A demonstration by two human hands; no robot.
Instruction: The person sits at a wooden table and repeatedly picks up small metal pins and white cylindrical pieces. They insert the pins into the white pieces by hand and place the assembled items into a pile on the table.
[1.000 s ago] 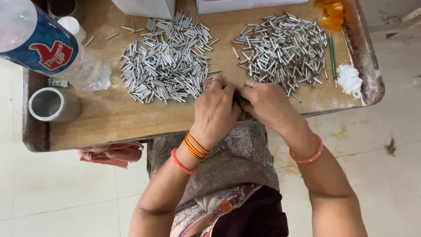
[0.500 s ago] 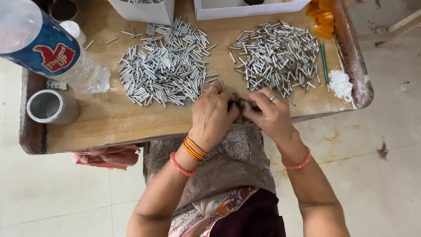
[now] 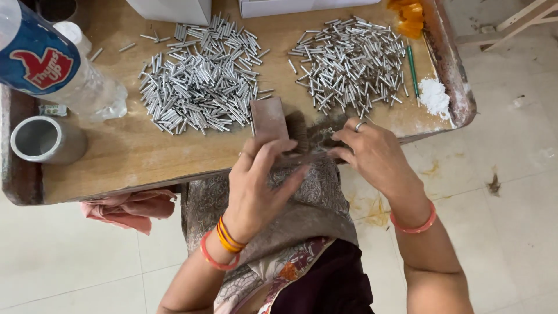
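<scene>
1. So, left hand [image 3: 256, 186] has its fingers curled loosely round a small brown block [image 3: 269, 118], standing upright at the table's near edge.
2. Right hand [image 3: 372, 154] pinches a thin rod [image 3: 311, 157] that reaches over to the left fingers; can't tell how tight.
3. Two tube piles sit further back on the table [image 3: 133, 157]: left pile [image 3: 200, 87], right pile [image 3: 351, 64].
4. Far left: bottle [image 3: 52, 64] and grey cup [image 3: 43, 139].

A small flat reddish-brown block [image 3: 268, 118] stands tilted at the wooden table's near edge, between two metal-pin piles.
</scene>
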